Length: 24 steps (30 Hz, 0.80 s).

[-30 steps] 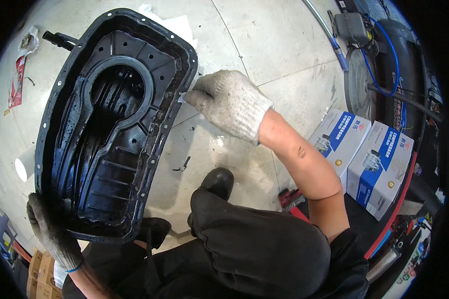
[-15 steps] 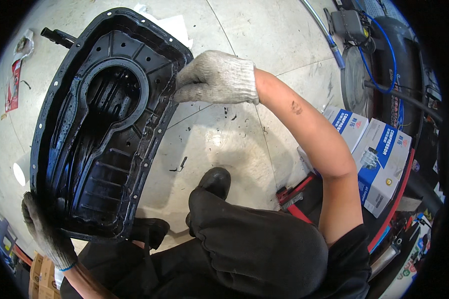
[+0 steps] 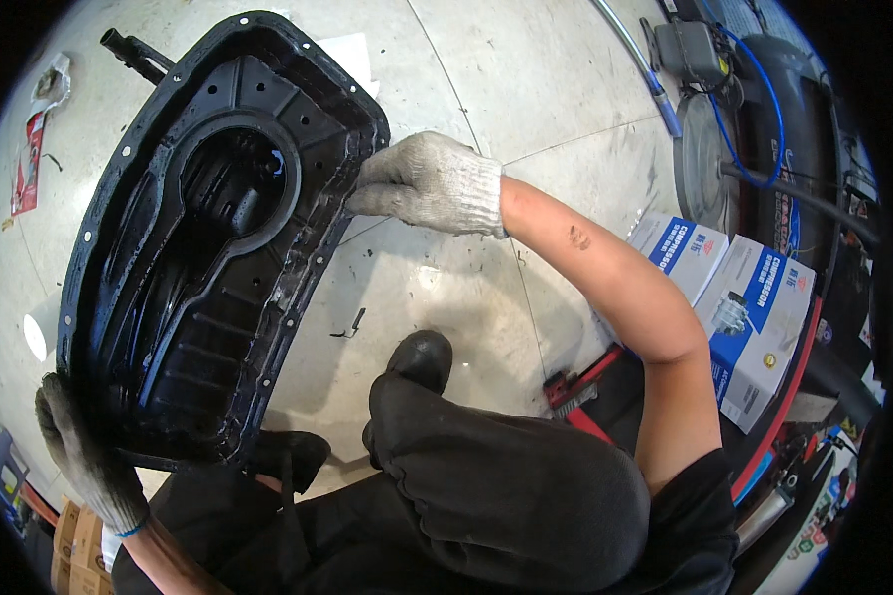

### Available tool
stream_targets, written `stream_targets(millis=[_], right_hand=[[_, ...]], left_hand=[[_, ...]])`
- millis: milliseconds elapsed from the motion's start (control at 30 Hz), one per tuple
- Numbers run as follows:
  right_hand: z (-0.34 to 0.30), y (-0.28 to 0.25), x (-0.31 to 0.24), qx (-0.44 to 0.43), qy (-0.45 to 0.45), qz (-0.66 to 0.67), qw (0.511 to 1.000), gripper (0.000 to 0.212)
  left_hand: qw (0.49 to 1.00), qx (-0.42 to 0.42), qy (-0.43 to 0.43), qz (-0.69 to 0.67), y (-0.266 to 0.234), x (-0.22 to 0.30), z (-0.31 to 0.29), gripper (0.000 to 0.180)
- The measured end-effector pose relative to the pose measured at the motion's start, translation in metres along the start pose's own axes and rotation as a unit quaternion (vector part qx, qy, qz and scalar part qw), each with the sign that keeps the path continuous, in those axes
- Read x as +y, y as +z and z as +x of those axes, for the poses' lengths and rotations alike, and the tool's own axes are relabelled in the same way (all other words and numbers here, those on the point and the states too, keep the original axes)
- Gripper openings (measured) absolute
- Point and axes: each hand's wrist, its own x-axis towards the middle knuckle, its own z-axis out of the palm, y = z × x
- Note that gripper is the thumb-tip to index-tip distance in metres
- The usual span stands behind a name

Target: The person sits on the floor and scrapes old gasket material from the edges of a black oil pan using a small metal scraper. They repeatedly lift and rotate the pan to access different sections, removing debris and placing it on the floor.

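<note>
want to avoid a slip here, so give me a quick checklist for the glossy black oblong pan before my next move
1. Left hand, in a soiled grey knitted glove, at the lower left corner of the glossy black oblong pan: ok
2. Right hand, in a pale knitted glove, at the pan's right rim: ok
3. Anything pinched in the right hand's fingertips: cannot tell, they are hidden
4. Pan interior dry: cannot tell, though its shine suggests wetness
5. Pale tiled floor right of the pan free of scraps: not ok, a thin black scrap lies there
</note>
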Motion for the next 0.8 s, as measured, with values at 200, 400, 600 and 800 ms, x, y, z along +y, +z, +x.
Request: stream_targets(millis=[200, 400, 600, 800], right_hand=[[0.0, -0.012, -0.017, -0.013, -0.042, -0.127, 0.991, 0.029], [0.01, -0.015, -0.011, 0.024, -0.125, -0.132, 0.983, 0.028], [0.014, -0.018, -0.04, -0.015, -0.085, -0.196, 0.977, 0.025], [0.026, -0.017, -0.05, 0.003, -0.105, -0.209, 0.972, 0.026]], left_hand=[[1.0, -0.021, 0.011, 0.004, 0.004, 0.008, -0.002, 0.083], [0.997, -0.064, 0.0, -0.038, -0.002, -0.008, 0.015, 0.068], [0.995, -0.062, -0.012, -0.079, -0.007, -0.029, 0.038, 0.064], [0.989, -0.052, -0.052, -0.126, 0.005, -0.044, 0.05, 0.06]])
